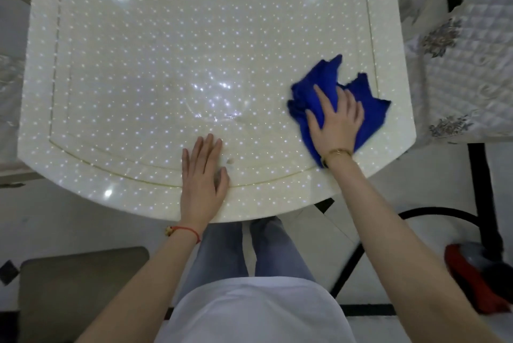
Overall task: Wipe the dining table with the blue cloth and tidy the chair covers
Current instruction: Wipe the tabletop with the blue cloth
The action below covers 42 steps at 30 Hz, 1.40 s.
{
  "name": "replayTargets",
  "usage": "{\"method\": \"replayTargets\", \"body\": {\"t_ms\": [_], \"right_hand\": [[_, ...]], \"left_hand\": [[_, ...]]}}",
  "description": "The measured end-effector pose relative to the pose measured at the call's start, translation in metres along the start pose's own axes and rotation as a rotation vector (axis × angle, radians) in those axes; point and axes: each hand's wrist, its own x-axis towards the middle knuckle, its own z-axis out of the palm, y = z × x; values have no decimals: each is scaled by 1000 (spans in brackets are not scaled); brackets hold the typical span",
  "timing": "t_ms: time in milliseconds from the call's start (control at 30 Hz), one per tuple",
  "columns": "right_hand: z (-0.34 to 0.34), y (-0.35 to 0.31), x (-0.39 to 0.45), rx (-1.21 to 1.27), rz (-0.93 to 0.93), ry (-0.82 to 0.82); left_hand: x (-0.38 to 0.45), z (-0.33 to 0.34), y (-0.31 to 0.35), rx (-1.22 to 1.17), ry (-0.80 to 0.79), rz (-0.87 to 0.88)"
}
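Note:
The glossy cream dining table fills the upper part of the head view, with a floral pattern at its far middle. A crumpled blue cloth lies near the table's right front corner. My right hand presses flat on the cloth with its fingers spread. My left hand rests flat on the bare tabletop near the front edge, fingers straight and together. A chair with a quilted white cover stands close to the table's right side.
Another covered chair shows at the left edge. A grey mat lies on the floor at lower left. A red and grey object sits on the floor at lower right beside black chair legs.

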Motion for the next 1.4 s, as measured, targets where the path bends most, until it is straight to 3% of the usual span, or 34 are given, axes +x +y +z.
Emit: {"method": "replayTargets", "body": {"t_ms": [133,267,333,400,467,533,600,700,833,900,1000,1133,1400], "right_hand": [[18,-64,-37,-13,-277,-43],[2,-31,-105,2,-523,-154],[-9,11,-105,15,-468,-136],[-14,44,-79,4,-287,-90],[-13,47,-37,-6,-62,-40],[-6,21,-1,-21,42,3],[6,-13,9,-24,-4,0],[15,-51,-28,-31,-239,-28],[2,-30,-91,-20,-557,-145],[-6,2,-94,-4,-536,-139],[-8,30,-61,-3,-271,-78],[4,-15,-13,-35,-30,-14],[20,-97,-65,-23,-359,-91]], "left_hand": [[0,1,-1,15,11,8],[1,2,-2,20,2,9],[1,1,-1,24,-1,5],[1,1,-1,23,0,2],[1,2,-1,14,5,4],[0,2,-1,9,12,5],[0,2,-1,3,17,7],[1,2,-1,3,17,6],[1,2,-1,2,4,5],[0,2,-1,6,1,2],[1,1,-1,16,-8,-4],[1,1,-1,4,-6,-3],[3,-14,-9,-87,-80,25]]}}
